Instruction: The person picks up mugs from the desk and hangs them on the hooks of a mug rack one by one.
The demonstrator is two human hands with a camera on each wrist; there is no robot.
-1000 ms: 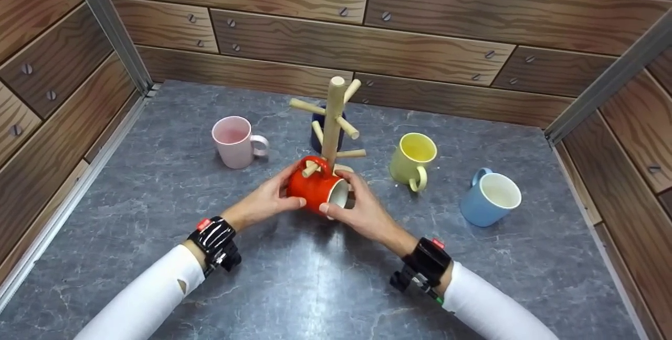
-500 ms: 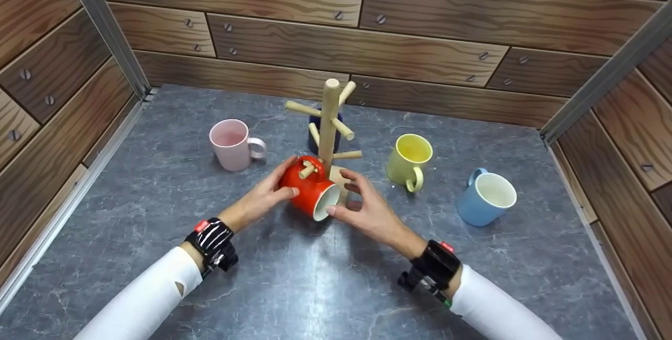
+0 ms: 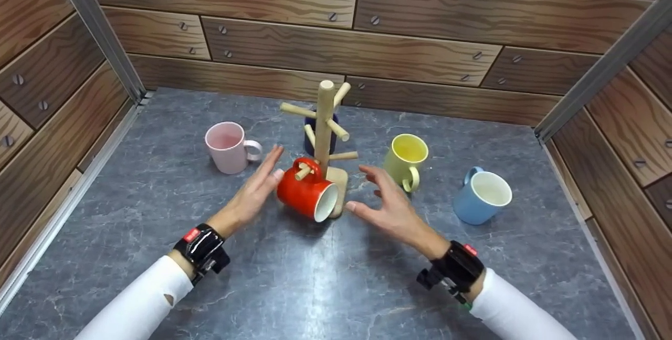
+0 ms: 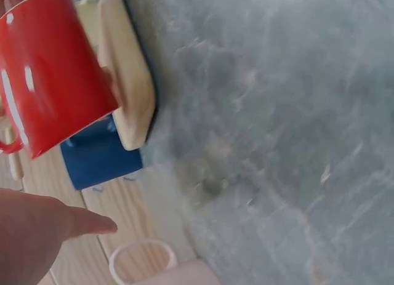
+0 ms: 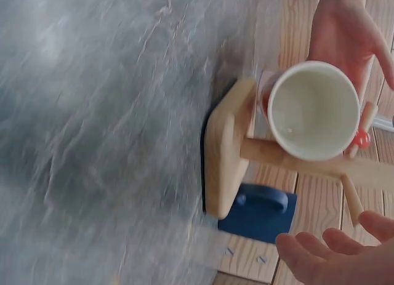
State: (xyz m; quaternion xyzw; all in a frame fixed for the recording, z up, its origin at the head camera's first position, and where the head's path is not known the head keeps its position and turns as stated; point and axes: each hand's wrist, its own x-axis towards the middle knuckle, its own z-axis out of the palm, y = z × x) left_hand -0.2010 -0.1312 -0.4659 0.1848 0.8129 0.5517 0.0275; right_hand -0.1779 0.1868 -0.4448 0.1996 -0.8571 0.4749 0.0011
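A red mug [image 3: 300,191] hangs by its handle on a low front peg of the wooden mug tree [image 3: 324,125], tilted with its white inside facing front right. Just left of the mug, my left hand [image 3: 251,193] has its fingers straight and holds nothing. My right hand [image 3: 391,206] is spread to the right of the mug, apart from it, thumb toward the stand's base. In the right wrist view the mug's pale inside [image 5: 315,111] faces the camera. The left wrist view shows the red mug [image 4: 52,69] clear of the fingers.
A pink mug [image 3: 229,148] stands to the left, a yellow mug [image 3: 404,161] and a blue mug [image 3: 480,198] to the right. Behind the mug tree is a dark blue mug [image 3: 329,138], partly hidden. Wood-patterned walls [image 3: 273,41] enclose the grey tabletop [image 3: 294,287].
Both hands have let go of the red mug and drawn apart, the left to the left, the right to the right. The mug now hangs on its peg unheld.
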